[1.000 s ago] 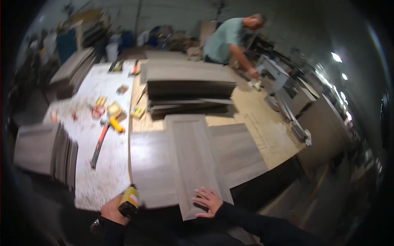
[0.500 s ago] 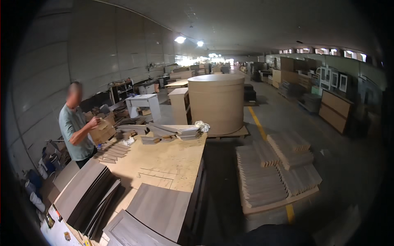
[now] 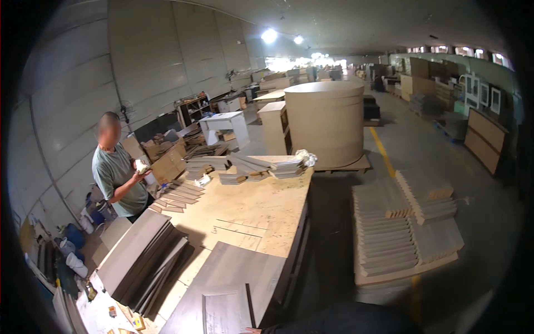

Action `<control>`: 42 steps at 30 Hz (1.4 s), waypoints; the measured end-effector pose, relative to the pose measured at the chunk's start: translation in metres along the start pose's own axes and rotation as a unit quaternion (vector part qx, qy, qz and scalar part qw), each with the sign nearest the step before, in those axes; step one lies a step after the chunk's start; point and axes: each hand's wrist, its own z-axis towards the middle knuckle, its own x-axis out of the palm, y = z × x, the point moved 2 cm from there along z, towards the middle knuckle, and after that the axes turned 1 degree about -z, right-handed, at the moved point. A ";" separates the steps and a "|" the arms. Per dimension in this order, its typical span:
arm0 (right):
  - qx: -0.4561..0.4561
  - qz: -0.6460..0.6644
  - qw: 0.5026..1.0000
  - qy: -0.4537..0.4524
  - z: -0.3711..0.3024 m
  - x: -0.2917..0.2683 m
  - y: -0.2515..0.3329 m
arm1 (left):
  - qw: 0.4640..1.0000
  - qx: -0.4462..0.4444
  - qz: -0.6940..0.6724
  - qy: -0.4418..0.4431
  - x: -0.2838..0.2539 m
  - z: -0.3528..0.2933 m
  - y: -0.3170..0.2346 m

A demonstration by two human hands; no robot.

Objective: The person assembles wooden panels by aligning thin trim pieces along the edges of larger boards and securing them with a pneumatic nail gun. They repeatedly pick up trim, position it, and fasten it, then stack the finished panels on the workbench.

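At the lower edge, a sliver of my right hand [image 3: 253, 330] shows at the end of a dark sleeve [image 3: 345, 321]. Its fingers are at the near right corner of a grey wood-grain framed panel [image 3: 225, 312]; most of the hand is cut off. That panel has a raised border and a dark right edge, and lies over a larger flat grey board [image 3: 242, 264] on the workbench [image 3: 278, 203]. My left hand is out of the picture. To the left of the board leans a stack of grey-brown panels [image 3: 139, 250], its right-hand pieces fanned out.
A co-worker [image 3: 119, 172] stands at the bench's left side, holding a small whitish thing [image 3: 141, 166]. Short strips [image 3: 178, 195] and cut boards [image 3: 250, 167] lie at the far end. A large brown cylinder [image 3: 325, 128] stands beyond; stacked slats [image 3: 386, 239] sit on the floor at right.
The view has swung left, so the scene sits further right. The framed panel has turned and shifted right over the flat board, and my hand has come into view beside it.
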 end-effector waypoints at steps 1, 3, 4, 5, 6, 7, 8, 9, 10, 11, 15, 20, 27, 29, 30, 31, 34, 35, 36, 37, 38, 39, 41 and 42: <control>-0.028 -0.023 0.999 0.024 0.010 0.004 -0.013 | 1.000 0.001 -0.014 -0.001 -0.017 0.008 -0.009; -0.088 -0.044 0.992 0.084 0.030 0.022 -0.042 | 0.999 0.008 -0.046 -0.005 -0.047 0.023 -0.036; -0.116 -0.041 0.991 0.048 0.038 0.018 -0.048 | 0.998 0.003 -0.059 -0.008 -0.061 0.030 -0.041; -0.144 -0.040 0.989 0.012 0.043 0.013 -0.055 | 0.997 -0.003 -0.075 -0.012 -0.075 0.039 -0.047; -0.168 -0.034 0.985 -0.020 0.043 0.009 -0.056 | 0.995 -0.006 -0.095 -0.010 -0.088 0.045 -0.049; -0.156 -0.062 0.984 0.050 0.065 0.001 -0.067 | 0.993 -0.007 -0.117 -0.012 -0.099 0.058 -0.048; -0.150 -0.036 0.981 0.116 0.085 -0.028 -0.065 | 0.990 -0.024 -0.139 -0.013 -0.114 0.065 -0.041; -0.128 -0.021 0.991 -0.045 0.084 -0.031 -0.095 | 0.983 -0.030 -0.180 -0.007 -0.126 0.073 -0.040; -0.098 -0.003 0.974 -0.205 0.076 -0.033 -0.130 | 0.972 -0.040 -0.233 0.002 -0.138 0.084 -0.036; -0.145 0.030 0.970 -0.194 0.082 -0.080 -0.113 | 0.957 -0.080 -0.280 0.004 -0.153 0.087 -0.017; -0.140 -0.049 0.971 -0.188 0.083 -0.174 -0.121 | 0.898 0.156 -0.371 -0.176 -0.245 0.160 -0.027; -0.093 -0.057 0.987 -0.121 0.100 -0.237 -0.116 | 0.892 -0.106 -0.429 0.092 -0.180 0.230 0.089; -0.014 -0.019 0.943 -0.332 0.089 -0.267 -0.175 | 0.957 0.105 -0.103 -0.248 -0.187 0.282 0.116; 0.069 -0.028 0.899 -0.431 0.075 -0.284 -0.197 | 0.939 0.054 -0.159 -0.300 -0.170 0.275 0.137; 0.121 -0.021 0.868 -0.481 0.073 -0.289 -0.203 | 0.922 0.014 -0.228 -0.312 -0.160 0.271 0.153; 0.129 0.130 0.835 -0.519 0.073 -0.279 -0.224 | 0.881 -0.055 -0.380 -0.276 -0.140 0.271 0.175; 0.140 0.476 0.741 -0.452 0.080 -0.241 -0.273 | 0.764 -0.186 -0.546 -0.291 -0.115 0.283 0.175; 0.115 0.508 0.742 -0.423 0.088 -0.235 -0.273 | 0.734 -0.246 -0.542 -0.328 -0.104 0.280 0.196; 0.093 0.533 0.743 -0.394 0.093 -0.232 -0.273 | 0.697 -0.303 -0.540 -0.361 -0.093 0.279 0.208; 0.114 0.501 0.744 -0.427 0.095 -0.236 -0.268 | 0.638 -0.325 -0.548 -0.433 -0.090 0.283 0.198; 0.125 0.506 0.738 -0.428 0.097 -0.238 -0.267 | 0.638 -0.319 -0.538 -0.449 -0.090 0.287 0.192; 0.136 0.511 0.732 -0.430 0.098 -0.239 -0.267 | 0.638 -0.314 -0.528 -0.465 -0.089 0.291 0.188; 0.151 0.517 0.722 -0.434 0.103 -0.242 -0.264 | 0.656 -0.299 -0.490 -0.490 -0.095 0.297 0.180; 0.155 0.516 0.720 -0.437 0.104 -0.244 -0.262 | 0.655 -0.297 -0.494 -0.490 -0.094 0.299 0.182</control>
